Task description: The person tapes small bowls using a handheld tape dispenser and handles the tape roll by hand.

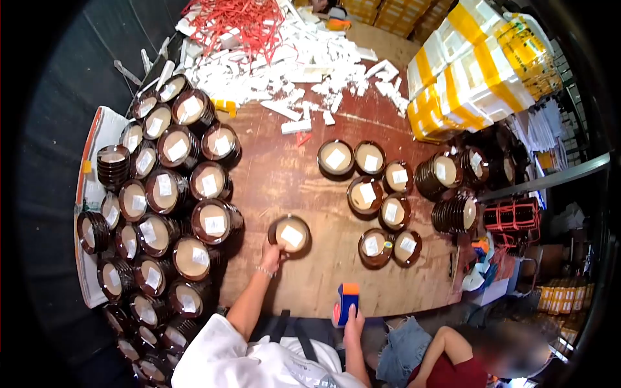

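Note:
My left hand (272, 257) has its fingers closed on the near-left rim of a brown dish (282, 226), which sits on the wooden table. This dish has a glossy dark rim, a tan centre and a white paper label lying in it. Low in the view, near the table's front edge, my right hand (353, 322) grips a blue label gun (348, 302) with an orange end. Right of the held dish stand several similar dishes (361, 195) in a loose group. One of them carries a small round coloured sticker.
Tall stacks of brown dishes (165, 185) crowd the left side. White foam scraps (304, 61) and red strapping (236, 26) cover the back. Taped foam boxes (469, 71) rise at the back right, above more dish stacks (440, 171). Another person (453, 352) is at lower right.

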A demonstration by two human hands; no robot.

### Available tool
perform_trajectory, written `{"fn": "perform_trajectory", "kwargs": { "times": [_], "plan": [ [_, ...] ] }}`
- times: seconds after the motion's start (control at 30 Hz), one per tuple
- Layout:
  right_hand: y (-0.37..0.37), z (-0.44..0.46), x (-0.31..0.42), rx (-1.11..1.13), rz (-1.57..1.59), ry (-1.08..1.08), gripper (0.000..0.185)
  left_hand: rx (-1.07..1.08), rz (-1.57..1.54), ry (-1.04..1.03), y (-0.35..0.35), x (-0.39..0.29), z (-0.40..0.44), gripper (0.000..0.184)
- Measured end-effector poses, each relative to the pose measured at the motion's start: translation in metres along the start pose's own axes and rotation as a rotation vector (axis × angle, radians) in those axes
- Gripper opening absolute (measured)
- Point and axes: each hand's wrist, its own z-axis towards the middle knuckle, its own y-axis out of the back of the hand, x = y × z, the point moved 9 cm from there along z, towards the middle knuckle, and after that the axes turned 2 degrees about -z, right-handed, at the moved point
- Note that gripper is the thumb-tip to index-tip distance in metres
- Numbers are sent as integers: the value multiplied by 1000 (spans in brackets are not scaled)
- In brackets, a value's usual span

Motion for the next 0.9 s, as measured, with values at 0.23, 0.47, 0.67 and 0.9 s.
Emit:
{"fn": "perform_trajectory", "kwargs": {
  "times": [0.23,0.47,0.67,0.9],
  "plan": [
    [-44,26,38,355,-133,326,27,-8,32,-29,37,121,-89,69],
    [-82,0,80,627,-363,345,33,-225,336,-503,42,28,-153,29],
    [-112,-21,94,822,-507,280,35,595,696,-395,-27,-31,-191,34],
    [-108,3,107,931,-758,287,46,118,713,-775,65,-52,-171,24]
  ]
}}
